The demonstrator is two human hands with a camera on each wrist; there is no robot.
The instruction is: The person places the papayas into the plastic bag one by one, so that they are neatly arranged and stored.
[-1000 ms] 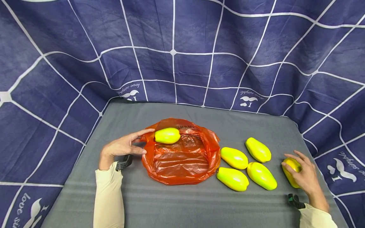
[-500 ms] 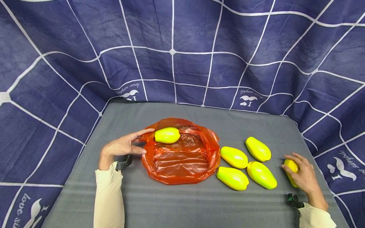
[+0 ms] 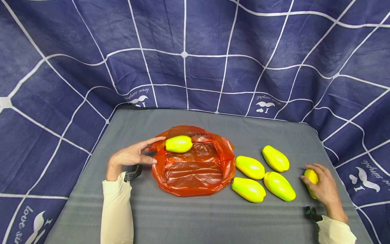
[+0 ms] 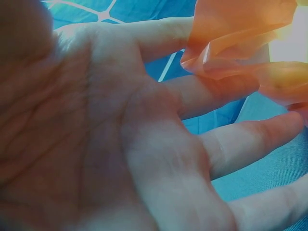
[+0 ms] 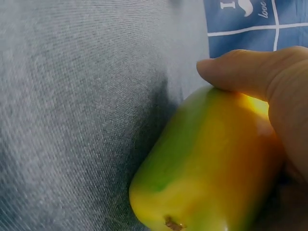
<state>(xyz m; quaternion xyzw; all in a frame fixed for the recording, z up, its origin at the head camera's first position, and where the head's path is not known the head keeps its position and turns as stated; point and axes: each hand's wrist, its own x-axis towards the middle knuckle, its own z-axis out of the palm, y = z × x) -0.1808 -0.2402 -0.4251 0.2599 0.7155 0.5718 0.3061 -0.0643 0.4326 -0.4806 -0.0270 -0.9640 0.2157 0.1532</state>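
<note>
My right hand [image 3: 326, 185] grips a papaya [image 5: 211, 159] near the right edge of the table [image 3: 182, 220]; my left hand [image 3: 129, 157], fingers outstretched, touches the red bag [image 3: 226, 162] with another papaya [image 3: 178, 144] inside

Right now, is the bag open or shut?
Open: the bag has its mouth spread wide, and you can see its wrinkled inside.
</note>
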